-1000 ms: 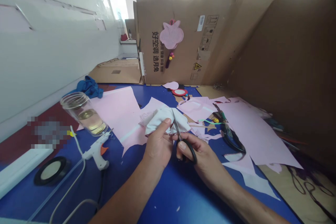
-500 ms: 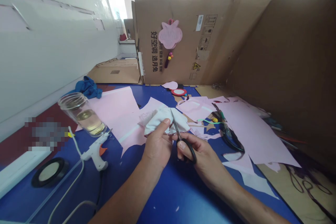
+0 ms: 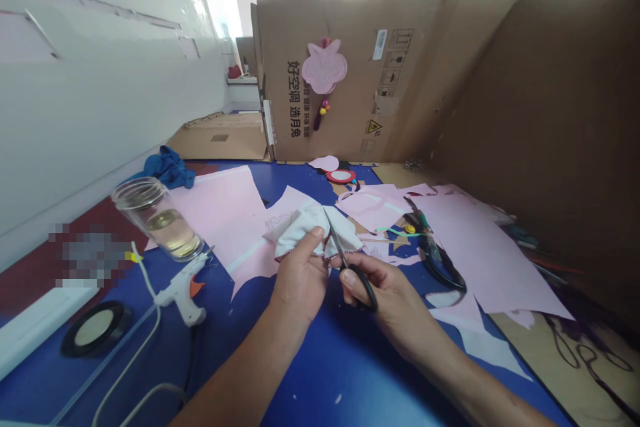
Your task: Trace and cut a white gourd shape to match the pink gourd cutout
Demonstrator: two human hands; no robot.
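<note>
My left hand (image 3: 304,280) is closed on a piece of white cloth (image 3: 299,227) with dark red stitching along its lower edge, its thumb lying on top. In my right hand (image 3: 375,283) is a pair of scissors (image 3: 363,287) with black handles, gripped by thumb and fingers. The blades point up and away, lying against the right part of the cloth. Whether the blades are fully closed I cannot tell. Behind the cloth lies a pink sheet (image 3: 240,227) with drawn lines, partly covered by it.
At left stand a glass jar (image 3: 173,227) of pale liquid, a white glue gun (image 3: 185,290) with its cord, and black tape (image 3: 95,328). To the right lie large pink sheets (image 3: 490,247) and black-handled pliers (image 3: 435,253). A cardboard panel (image 3: 350,133) closes off the back.
My right hand and the scissor handles have shifted very slightly to the right. The left hand and the cloth look almost unmoved.
</note>
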